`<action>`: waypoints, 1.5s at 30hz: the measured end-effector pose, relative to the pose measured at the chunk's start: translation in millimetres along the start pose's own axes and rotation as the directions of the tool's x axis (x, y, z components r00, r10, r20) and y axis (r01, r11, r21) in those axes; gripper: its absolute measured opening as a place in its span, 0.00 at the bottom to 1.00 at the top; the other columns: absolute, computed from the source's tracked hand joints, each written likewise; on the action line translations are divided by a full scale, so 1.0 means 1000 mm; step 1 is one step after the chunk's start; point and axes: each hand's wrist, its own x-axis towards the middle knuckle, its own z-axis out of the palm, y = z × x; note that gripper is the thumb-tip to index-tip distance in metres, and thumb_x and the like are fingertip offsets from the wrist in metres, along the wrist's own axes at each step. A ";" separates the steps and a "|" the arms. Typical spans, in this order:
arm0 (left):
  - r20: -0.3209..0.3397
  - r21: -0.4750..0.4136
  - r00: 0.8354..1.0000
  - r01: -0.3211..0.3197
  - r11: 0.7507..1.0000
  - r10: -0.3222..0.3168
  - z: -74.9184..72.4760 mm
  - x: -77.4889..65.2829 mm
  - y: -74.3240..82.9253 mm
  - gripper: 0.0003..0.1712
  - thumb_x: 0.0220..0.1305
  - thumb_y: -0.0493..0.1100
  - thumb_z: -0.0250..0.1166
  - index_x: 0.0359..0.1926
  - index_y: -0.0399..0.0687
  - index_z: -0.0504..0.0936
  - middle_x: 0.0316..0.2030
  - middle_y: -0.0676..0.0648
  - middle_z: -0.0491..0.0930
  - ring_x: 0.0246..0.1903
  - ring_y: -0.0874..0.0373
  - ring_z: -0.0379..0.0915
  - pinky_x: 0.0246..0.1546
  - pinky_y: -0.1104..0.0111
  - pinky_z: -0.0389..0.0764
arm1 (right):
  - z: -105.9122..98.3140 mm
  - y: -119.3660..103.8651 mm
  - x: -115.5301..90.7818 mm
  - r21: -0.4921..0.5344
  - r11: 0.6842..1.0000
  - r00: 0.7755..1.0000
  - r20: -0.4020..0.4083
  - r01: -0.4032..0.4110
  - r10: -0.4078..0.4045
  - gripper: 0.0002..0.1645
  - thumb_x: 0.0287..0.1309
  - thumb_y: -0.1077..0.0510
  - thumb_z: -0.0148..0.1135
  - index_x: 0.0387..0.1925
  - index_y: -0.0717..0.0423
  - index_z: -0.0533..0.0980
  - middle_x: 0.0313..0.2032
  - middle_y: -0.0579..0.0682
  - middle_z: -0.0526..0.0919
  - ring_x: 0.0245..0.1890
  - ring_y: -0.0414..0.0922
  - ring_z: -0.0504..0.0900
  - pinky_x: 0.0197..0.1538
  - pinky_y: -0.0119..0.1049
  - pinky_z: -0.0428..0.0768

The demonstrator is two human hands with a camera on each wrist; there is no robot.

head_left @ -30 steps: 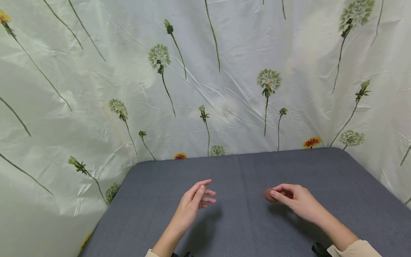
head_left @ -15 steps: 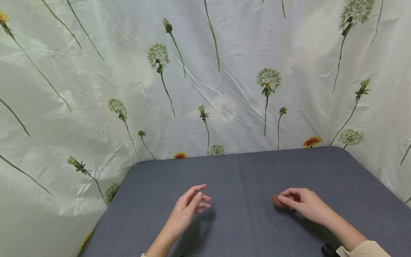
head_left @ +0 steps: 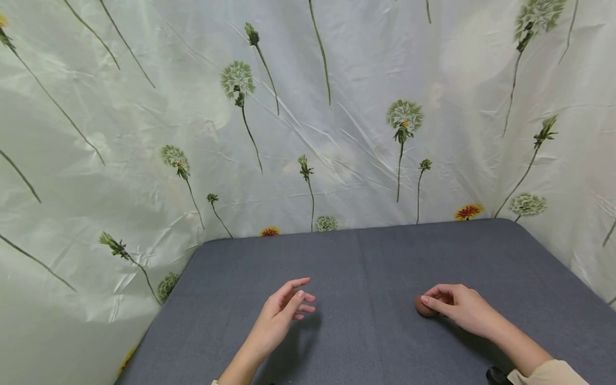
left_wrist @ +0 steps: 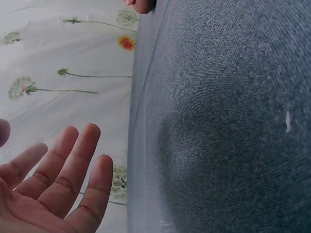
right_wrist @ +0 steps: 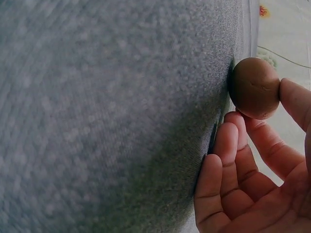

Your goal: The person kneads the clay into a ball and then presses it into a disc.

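Note:
A smooth brown egg (head_left: pixel 424 306) sits on the grey cloth at the right of the head view. My right hand (head_left: pixel 464 310) pinches it between thumb and index finger. In the right wrist view the egg (right_wrist: pixel 255 88) touches the cloth, with a faint line across its shell. The other fingers (right_wrist: pixel 209 184) of that hand lie along the cloth below it. My left hand (head_left: pixel 276 318) hovers above the cloth on the left, its fingers spread and loosely bent, holding nothing. In the left wrist view its palm and fingers (left_wrist: pixel 63 179) are bare.
Grey cloth (head_left: pixel 337 278) covers the table, with a faint crease down its middle. Behind and at the sides hangs a pale curtain (head_left: pixel 346 133) printed with dandelions. A small white mark (left_wrist: pixel 287 121) shows on the cloth in the left wrist view.
My right hand has moved right and down toward me with the egg, from above the cloth to its surface. My left hand has shifted slightly left and lower.

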 end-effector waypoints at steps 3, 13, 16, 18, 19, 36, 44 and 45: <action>-0.002 -0.001 1.000 -0.005 1.000 0.005 0.000 0.000 -0.002 0.25 0.87 0.52 0.53 0.73 0.44 0.75 0.55 0.32 0.85 0.51 0.47 0.90 0.48 0.68 0.86 | 0.000 0.000 0.000 -0.005 1.000 1.000 -0.002 -0.001 0.001 0.20 0.79 0.43 0.61 0.51 0.53 0.87 0.37 0.42 0.89 0.35 0.38 0.82 0.36 0.34 0.76; -0.042 -0.038 0.999 0.009 0.999 -0.011 -0.006 0.000 -0.004 0.25 0.86 0.55 0.53 0.72 0.47 0.76 0.55 0.32 0.85 0.50 0.49 0.90 0.48 0.67 0.86 | -0.004 -0.007 0.004 -0.055 0.998 0.999 -0.051 -0.006 0.004 0.21 0.80 0.43 0.60 0.51 0.55 0.87 0.37 0.43 0.89 0.34 0.38 0.81 0.35 0.37 0.77; -0.057 -0.047 0.998 0.008 0.999 -0.011 -0.009 0.000 -0.004 0.25 0.86 0.55 0.53 0.73 0.48 0.76 0.55 0.33 0.85 0.50 0.49 0.90 0.48 0.68 0.85 | -0.003 -0.014 0.010 -0.084 0.996 0.996 -0.092 -0.003 -0.005 0.21 0.80 0.43 0.60 0.51 0.54 0.87 0.39 0.44 0.90 0.38 0.40 0.83 0.39 0.40 0.79; -0.059 -0.045 0.998 0.008 0.999 -0.011 -0.010 0.000 -0.004 0.26 0.86 0.55 0.53 0.73 0.48 0.76 0.55 0.33 0.85 0.51 0.49 0.90 0.48 0.68 0.85 | 0.000 -0.020 0.015 -0.101 0.995 0.993 -0.119 0.011 -0.023 0.20 0.80 0.44 0.60 0.52 0.54 0.86 0.40 0.45 0.89 0.39 0.40 0.84 0.40 0.42 0.81; -0.059 -0.044 0.998 0.008 0.999 -0.010 -0.010 0.000 -0.005 0.25 0.86 0.55 0.53 0.73 0.48 0.76 0.55 0.33 0.85 0.51 0.50 0.90 0.48 0.68 0.85 | 0.002 -0.023 0.018 -0.112 0.993 0.990 -0.133 0.030 -0.044 0.19 0.80 0.44 0.60 0.52 0.54 0.86 0.41 0.46 0.89 0.39 0.41 0.84 0.41 0.43 0.82; -0.076 -0.002 0.997 -0.027 1.000 0.026 -0.007 -0.001 -0.011 0.26 0.87 0.58 0.50 0.73 0.51 0.77 0.56 0.36 0.86 0.53 0.50 0.88 0.49 0.67 0.86 | 0.049 -0.036 0.056 -0.313 0.915 0.966 0.044 0.255 -0.255 0.37 0.86 0.37 0.42 0.79 0.56 0.68 0.78 0.72 0.64 0.78 0.75 0.60 0.72 0.77 0.61; -0.091 0.080 0.992 -0.078 0.994 0.085 -0.007 -0.001 -0.009 0.22 0.89 0.53 0.48 0.71 0.56 0.79 0.54 0.39 0.87 0.53 0.51 0.87 0.51 0.67 0.85 | 0.050 -0.024 0.054 -0.274 0.932 0.971 0.088 0.237 -0.221 0.40 0.85 0.34 0.42 0.83 0.52 0.63 0.83 0.68 0.55 0.83 0.74 0.48 0.77 0.79 0.45; -0.084 0.092 0.992 -0.086 0.992 0.094 -0.007 -0.001 -0.009 0.22 0.89 0.53 0.48 0.71 0.56 0.78 0.54 0.39 0.87 0.54 0.51 0.87 0.51 0.67 0.85 | 0.051 -0.023 0.054 -0.274 0.931 0.970 0.091 0.241 -0.224 0.40 0.85 0.34 0.42 0.83 0.51 0.63 0.83 0.68 0.54 0.83 0.73 0.47 0.77 0.79 0.44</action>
